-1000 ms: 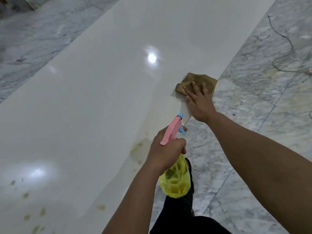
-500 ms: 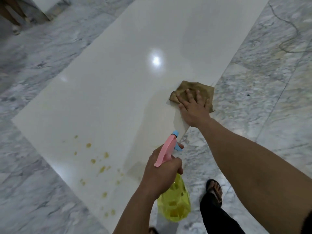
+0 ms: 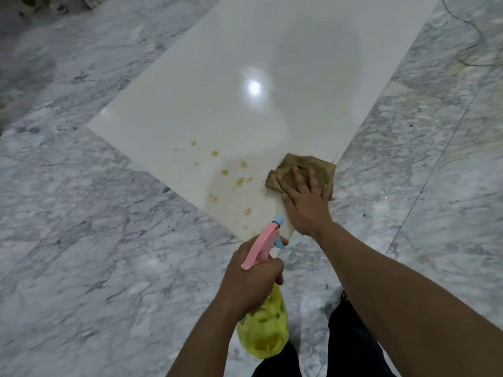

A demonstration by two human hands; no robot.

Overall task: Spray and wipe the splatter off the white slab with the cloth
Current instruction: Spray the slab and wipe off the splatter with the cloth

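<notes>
The white slab (image 3: 245,110) lies flat on the grey marble floor (image 3: 81,240), running from the upper right of the frame down to a corner near the lower centre. Most of its glossy face looks clean, with a ceiling light mirrored just above the middle. The splatter (image 3: 231,172) is all in the near corner: a scatter of yellow-brown spots, a little below centre, still round and unsmeared as far as I can see.

The right hand (image 3: 304,202) lies flat, fingers spread, pressing the brown cloth (image 3: 302,170) onto the slab's right edge, just beside the spots but not on them. The left hand (image 3: 250,278) is wrapped round the neck of the spray bottle (image 3: 264,327), pink head up and blue nozzle aimed toward the stained corner; one finger seems to sit at the trigger, though I cannot tell whether it is squeezing. No mist or wet sheen shows clearly over the spots.

I'd judge the job barely begun at this corner: the stains remain to be sprayed, then wiped, with the cloth only a short slide left of where it rests.
</notes>
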